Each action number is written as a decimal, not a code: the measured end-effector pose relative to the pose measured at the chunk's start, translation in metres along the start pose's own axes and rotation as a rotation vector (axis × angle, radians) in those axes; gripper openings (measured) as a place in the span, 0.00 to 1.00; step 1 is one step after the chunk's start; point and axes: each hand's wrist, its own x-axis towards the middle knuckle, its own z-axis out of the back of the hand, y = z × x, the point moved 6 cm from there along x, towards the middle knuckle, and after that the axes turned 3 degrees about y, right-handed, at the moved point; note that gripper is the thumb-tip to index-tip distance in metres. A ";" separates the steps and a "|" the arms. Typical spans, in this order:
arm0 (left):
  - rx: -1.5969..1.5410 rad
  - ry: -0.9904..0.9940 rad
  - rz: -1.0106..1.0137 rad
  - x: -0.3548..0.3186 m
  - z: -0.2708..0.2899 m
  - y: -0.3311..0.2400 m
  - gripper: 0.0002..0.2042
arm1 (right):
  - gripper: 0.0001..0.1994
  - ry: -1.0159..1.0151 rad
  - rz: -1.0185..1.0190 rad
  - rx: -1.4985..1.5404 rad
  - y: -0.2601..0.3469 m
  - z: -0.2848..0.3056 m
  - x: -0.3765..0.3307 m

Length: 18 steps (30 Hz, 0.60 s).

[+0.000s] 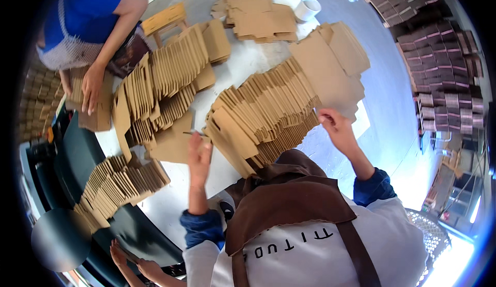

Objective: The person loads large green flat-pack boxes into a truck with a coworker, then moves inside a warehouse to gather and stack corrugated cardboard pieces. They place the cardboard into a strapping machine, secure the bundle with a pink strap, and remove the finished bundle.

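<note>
- Cardboard row (263,111) is lying between the two grips, its pieces leaning closely together on the white desk (180,181).
- Left grip (199,159) is hovering near the row's left end, thumb standing apart; whether it's holding the thin dark thing (188,133) at its fingertips, I can't tell.
- Right grip (337,127) is hanging loosely curled just beside the right end; whether it's holding anything, I can't tell.
- Flat cardboard (325,75) is lying just beyond the right grip.
- Even, light pressure from both ends is looking wisest here; one-sided pushing is risking a slumping row.
</note>
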 end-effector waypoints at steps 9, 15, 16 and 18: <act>-0.173 0.044 0.145 -0.004 -0.059 -0.006 0.30 | 0.29 -0.287 -0.018 0.554 -0.080 -0.067 0.014; -0.142 0.048 0.134 0.006 -0.059 -0.002 0.30 | 0.30 -0.377 -0.145 0.654 -0.106 -0.089 0.028; -0.128 0.042 0.133 0.007 -0.058 0.000 0.30 | 0.30 -0.391 -0.157 0.640 -0.114 -0.092 0.030; -0.112 0.029 0.141 0.006 -0.058 0.002 0.30 | 0.27 -0.408 -0.166 0.656 -0.116 -0.094 0.031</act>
